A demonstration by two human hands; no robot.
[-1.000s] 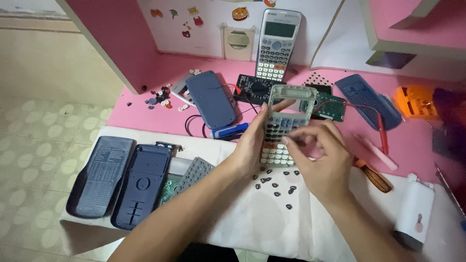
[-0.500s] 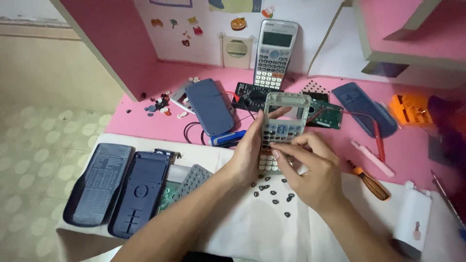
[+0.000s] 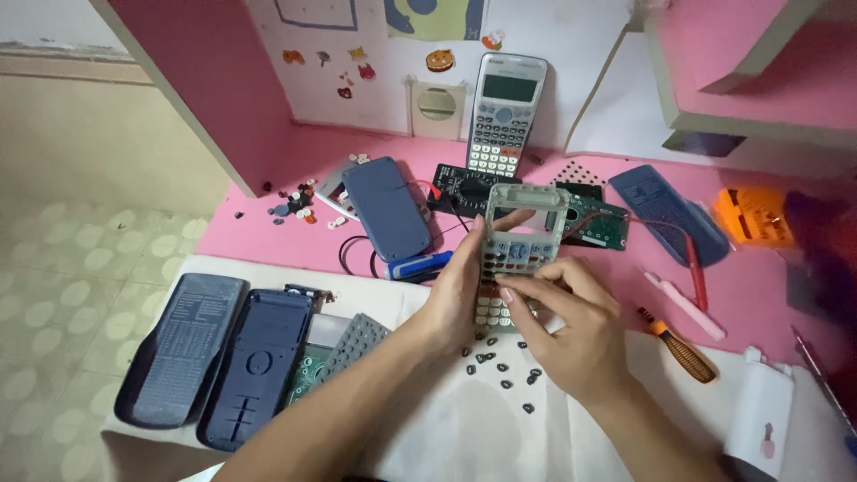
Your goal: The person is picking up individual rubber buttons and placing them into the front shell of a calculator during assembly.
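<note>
**Holding a calculator shell over the cloth**

Gripping the pale grey plastic calculator front (image 3: pixel 520 259) along its left edge, the left hand (image 3: pixel 460 286) is keeping it tilted up above the white cloth (image 3: pixel 428 428), thumb behind and fingers curled round the side. The shell is flat and rectangular, with an empty window at the top and rows of small rounded keys lower down. The right hand (image 3: pixel 571 330) is pressing its fingertips (image 3: pixel 511 295) against the lower key rows, closed loosely on the shell's bottom part. Tiny black rubber buttons (image 3: pixel 500 366) are lying scattered on the cloth just beneath both hands. A whole calculator (image 3: pixel 504 116) is leaning upright against the white wall behind.
</note>
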